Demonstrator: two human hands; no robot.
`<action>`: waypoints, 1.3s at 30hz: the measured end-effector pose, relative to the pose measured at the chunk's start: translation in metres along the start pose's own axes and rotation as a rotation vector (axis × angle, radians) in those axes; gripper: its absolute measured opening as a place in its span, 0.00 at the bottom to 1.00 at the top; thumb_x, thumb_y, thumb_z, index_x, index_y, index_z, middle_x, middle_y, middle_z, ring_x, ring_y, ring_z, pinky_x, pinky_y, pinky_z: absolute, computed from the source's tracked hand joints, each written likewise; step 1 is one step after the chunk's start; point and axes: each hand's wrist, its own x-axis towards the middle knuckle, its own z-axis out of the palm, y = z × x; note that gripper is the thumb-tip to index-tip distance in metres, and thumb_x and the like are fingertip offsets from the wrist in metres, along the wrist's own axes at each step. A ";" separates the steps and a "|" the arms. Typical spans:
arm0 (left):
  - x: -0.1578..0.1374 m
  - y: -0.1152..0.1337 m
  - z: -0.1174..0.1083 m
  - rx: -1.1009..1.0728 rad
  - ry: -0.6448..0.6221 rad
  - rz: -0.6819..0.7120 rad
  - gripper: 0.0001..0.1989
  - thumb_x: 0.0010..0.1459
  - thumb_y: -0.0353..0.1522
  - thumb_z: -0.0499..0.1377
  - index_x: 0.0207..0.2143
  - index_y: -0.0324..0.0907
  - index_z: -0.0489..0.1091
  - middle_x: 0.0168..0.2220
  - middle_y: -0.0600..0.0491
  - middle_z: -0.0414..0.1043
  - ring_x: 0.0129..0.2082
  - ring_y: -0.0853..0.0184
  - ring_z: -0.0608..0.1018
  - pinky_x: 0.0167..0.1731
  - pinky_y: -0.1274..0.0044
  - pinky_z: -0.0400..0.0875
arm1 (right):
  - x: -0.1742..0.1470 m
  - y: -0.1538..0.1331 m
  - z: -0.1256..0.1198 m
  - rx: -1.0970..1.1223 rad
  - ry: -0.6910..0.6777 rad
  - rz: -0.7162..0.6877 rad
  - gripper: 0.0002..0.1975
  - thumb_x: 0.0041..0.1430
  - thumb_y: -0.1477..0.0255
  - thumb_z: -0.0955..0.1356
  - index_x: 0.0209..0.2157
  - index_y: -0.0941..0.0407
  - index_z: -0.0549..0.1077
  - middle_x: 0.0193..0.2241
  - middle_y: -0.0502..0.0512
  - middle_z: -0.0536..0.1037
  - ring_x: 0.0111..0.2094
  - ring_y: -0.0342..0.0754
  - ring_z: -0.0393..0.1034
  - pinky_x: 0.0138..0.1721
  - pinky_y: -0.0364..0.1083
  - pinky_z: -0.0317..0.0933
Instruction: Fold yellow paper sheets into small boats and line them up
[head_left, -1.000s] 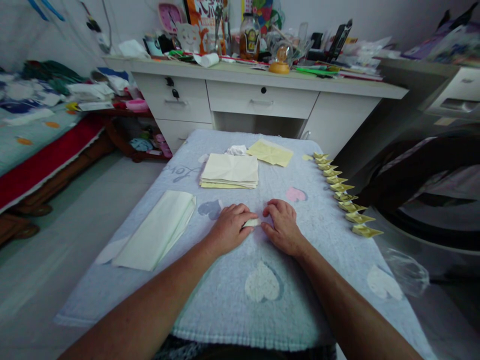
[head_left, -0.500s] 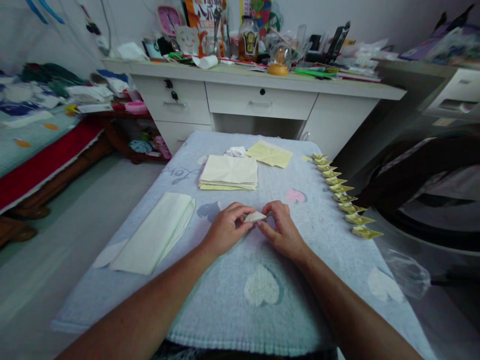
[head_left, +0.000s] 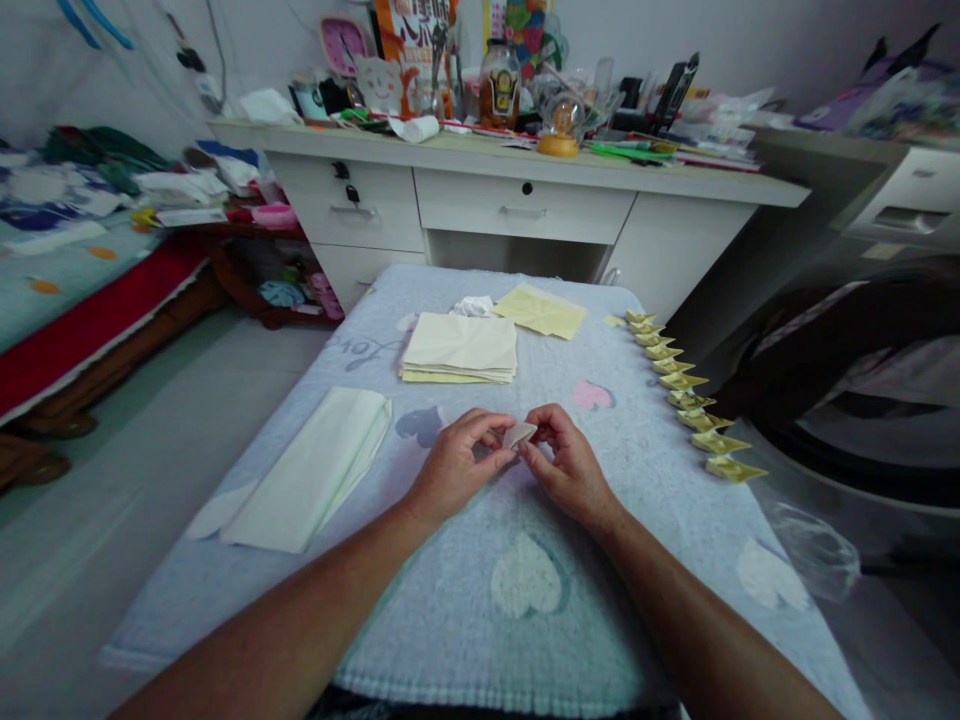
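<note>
Between my two hands, over the middle of the cloth-covered table, is a small piece of folded paper [head_left: 518,435], pale and pointed. My left hand [head_left: 466,455] pinches its left side between thumb and fingers. On the other side, my right hand [head_left: 561,452] grips the right edge with curled fingers. The fingertips hide part of the folds. Beyond my hands lies a stack of creased cream paper [head_left: 459,345]. Several folded yellow paper boats [head_left: 691,400] stand in a row along the right edge.
A folded pale paper bundle [head_left: 311,470] lies at the left. Yellow sheets [head_left: 541,310] and a crumpled white tissue [head_left: 474,306] are at the back. A white desk [head_left: 525,200] stands behind the table [head_left: 450,620], with a washing machine [head_left: 892,300] on the right.
The folded paper has turned between my fingers, from a flat, wide triangle to a more upright, tilted shape. Both hands stay close together in nearly the same place.
</note>
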 end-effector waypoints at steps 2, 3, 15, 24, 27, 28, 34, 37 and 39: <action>-0.001 0.000 0.001 -0.029 -0.004 -0.005 0.14 0.54 0.27 0.61 0.45 0.44 0.71 0.42 0.53 0.71 0.34 0.71 0.76 0.38 0.77 0.71 | 0.000 0.000 0.001 0.000 0.012 -0.020 0.08 0.56 0.78 0.64 0.38 0.54 0.65 0.33 0.50 0.67 0.34 0.43 0.64 0.37 0.43 0.61; -0.001 0.000 0.002 -0.040 -0.002 -0.009 0.14 0.55 0.28 0.60 0.45 0.44 0.71 0.42 0.52 0.71 0.34 0.71 0.77 0.38 0.77 0.71 | -0.001 -0.001 0.002 -0.005 0.020 -0.030 0.09 0.55 0.79 0.64 0.38 0.54 0.65 0.33 0.50 0.67 0.34 0.43 0.64 0.37 0.43 0.61; 0.002 0.003 0.009 -0.502 0.070 -0.335 0.11 0.51 0.29 0.62 0.38 0.39 0.68 0.34 0.53 0.73 0.31 0.72 0.76 0.33 0.80 0.69 | -0.004 -0.009 -0.002 -0.275 -0.040 -0.251 0.21 0.52 0.85 0.61 0.46 0.52 0.68 0.40 0.55 0.65 0.40 0.47 0.64 0.40 0.46 0.62; 0.001 0.003 0.006 -0.849 0.002 -0.423 0.12 0.50 0.31 0.65 0.37 0.39 0.68 0.32 0.55 0.74 0.32 0.72 0.75 0.36 0.80 0.68 | -0.003 -0.008 -0.006 -0.317 -0.090 -0.307 0.19 0.53 0.83 0.62 0.45 0.53 0.69 0.43 0.57 0.65 0.42 0.48 0.66 0.41 0.47 0.64; 0.001 -0.002 0.006 -0.741 0.025 -0.405 0.16 0.47 0.29 0.67 0.38 0.40 0.67 0.33 0.56 0.73 0.31 0.74 0.75 0.35 0.82 0.67 | -0.003 -0.009 -0.004 -0.229 -0.062 -0.273 0.17 0.55 0.81 0.63 0.45 0.53 0.69 0.42 0.56 0.66 0.42 0.48 0.66 0.42 0.47 0.64; 0.001 -0.003 0.007 -0.720 0.031 -0.398 0.16 0.46 0.28 0.67 0.38 0.40 0.67 0.34 0.56 0.73 0.32 0.74 0.75 0.35 0.81 0.67 | -0.003 -0.009 -0.004 -0.184 -0.031 -0.235 0.16 0.56 0.80 0.63 0.46 0.53 0.68 0.42 0.56 0.66 0.42 0.47 0.66 0.42 0.47 0.64; -0.001 -0.003 0.007 -0.667 -0.044 -0.399 0.16 0.47 0.32 0.67 0.36 0.39 0.65 0.31 0.56 0.74 0.29 0.73 0.76 0.31 0.80 0.67 | -0.002 -0.007 -0.004 -0.001 -0.017 0.099 0.09 0.60 0.67 0.66 0.41 0.55 0.68 0.31 0.51 0.69 0.31 0.43 0.63 0.33 0.43 0.60; -0.002 0.001 0.007 -0.641 -0.096 -0.413 0.15 0.48 0.34 0.66 0.34 0.39 0.64 0.27 0.56 0.74 0.26 0.73 0.75 0.28 0.81 0.65 | -0.001 -0.007 -0.003 0.054 -0.097 0.145 0.10 0.61 0.63 0.66 0.33 0.56 0.69 0.26 0.49 0.68 0.28 0.42 0.60 0.29 0.42 0.57; -0.003 0.002 0.008 -0.565 -0.098 -0.398 0.13 0.49 0.34 0.65 0.33 0.39 0.64 0.26 0.57 0.73 0.25 0.73 0.74 0.27 0.82 0.64 | -0.001 -0.007 -0.003 0.075 -0.104 0.149 0.11 0.61 0.63 0.66 0.32 0.56 0.69 0.25 0.49 0.67 0.27 0.42 0.60 0.29 0.42 0.56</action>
